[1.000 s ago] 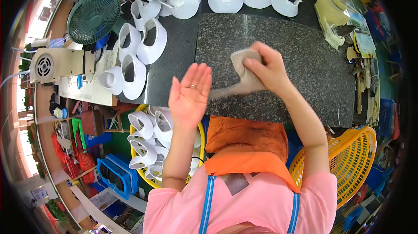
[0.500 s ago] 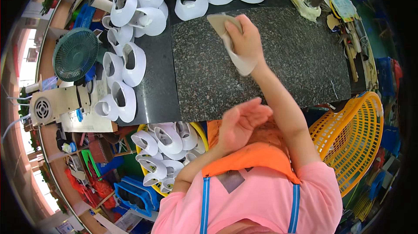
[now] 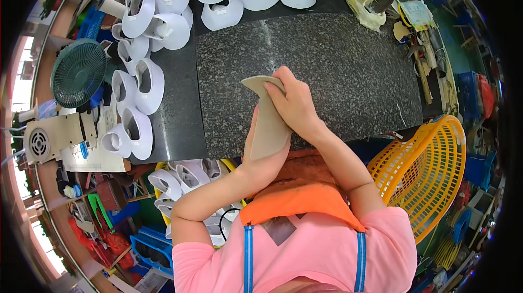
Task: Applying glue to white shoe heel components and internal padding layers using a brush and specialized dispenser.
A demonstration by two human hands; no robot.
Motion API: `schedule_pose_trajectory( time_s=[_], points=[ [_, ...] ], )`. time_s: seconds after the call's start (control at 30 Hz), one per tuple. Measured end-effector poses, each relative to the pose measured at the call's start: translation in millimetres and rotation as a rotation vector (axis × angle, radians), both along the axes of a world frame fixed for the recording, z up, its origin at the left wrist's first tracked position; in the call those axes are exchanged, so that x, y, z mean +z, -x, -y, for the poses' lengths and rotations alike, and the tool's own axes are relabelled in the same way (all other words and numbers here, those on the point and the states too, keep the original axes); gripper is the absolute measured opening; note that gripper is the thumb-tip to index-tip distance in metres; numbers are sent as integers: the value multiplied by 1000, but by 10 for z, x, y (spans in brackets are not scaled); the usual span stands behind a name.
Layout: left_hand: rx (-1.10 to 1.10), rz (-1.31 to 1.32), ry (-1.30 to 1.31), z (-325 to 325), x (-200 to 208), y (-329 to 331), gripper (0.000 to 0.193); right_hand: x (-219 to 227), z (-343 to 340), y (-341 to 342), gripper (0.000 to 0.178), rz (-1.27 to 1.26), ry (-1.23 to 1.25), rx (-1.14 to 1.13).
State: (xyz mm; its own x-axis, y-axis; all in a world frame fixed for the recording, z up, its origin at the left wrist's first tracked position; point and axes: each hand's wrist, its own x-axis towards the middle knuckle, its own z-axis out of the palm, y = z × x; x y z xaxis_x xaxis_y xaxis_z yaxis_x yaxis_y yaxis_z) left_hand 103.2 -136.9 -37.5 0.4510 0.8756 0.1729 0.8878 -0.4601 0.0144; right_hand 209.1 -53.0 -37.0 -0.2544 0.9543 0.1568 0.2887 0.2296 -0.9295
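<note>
Against the earlier frame, I see the beige insole piece (image 3: 268, 124) drawn back from the far part of the speckled stone slab (image 3: 348, 69) to its near edge. My left hand (image 3: 261, 154), lifted off before, now lies under the piece, palm up, grip spread flat. My right hand (image 3: 294, 105) presses on top, grip pinching the piece's upper end. The slab's right half is open. White shoe uppers (image 3: 139, 83) crowd the bench (image 3: 174, 113) at left and along the far edge. A yellow basket (image 3: 430, 173) flanks the slab's near right corner.
</note>
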Motion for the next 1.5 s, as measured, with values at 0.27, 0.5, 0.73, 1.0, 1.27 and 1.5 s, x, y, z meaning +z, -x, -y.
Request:
schedule_pose_trajectory(
  time_s=[0.27, 0.5, 0.73, 1.0, 1.27, 1.5],
  points=[
    [0, -72, 180, -66, 345, -167, 66, -126, -549, -101, 23, 127, -113, -67],
    [-28, -99, 117, -112, 320, -54, 75, 372, -501, -556, 12, -505, 701, 108],
    [-136, -16, 233, -43, 188, -115, 61, -64, -176, -45, 17, 255, -337, -48],
    [-118, -52, 76, -74, 576, -310, 78, 18, -805, -187, 26, 375, -61, -141],
    [109, -107, 116, -228, 478, -115, 82, 112, -271, -381, 19, -500, 643, 251],
    [109, -81, 52, -217, 261, -99, 83, -147, -254, -166, 16, 232, -66, -1]
  ],
)
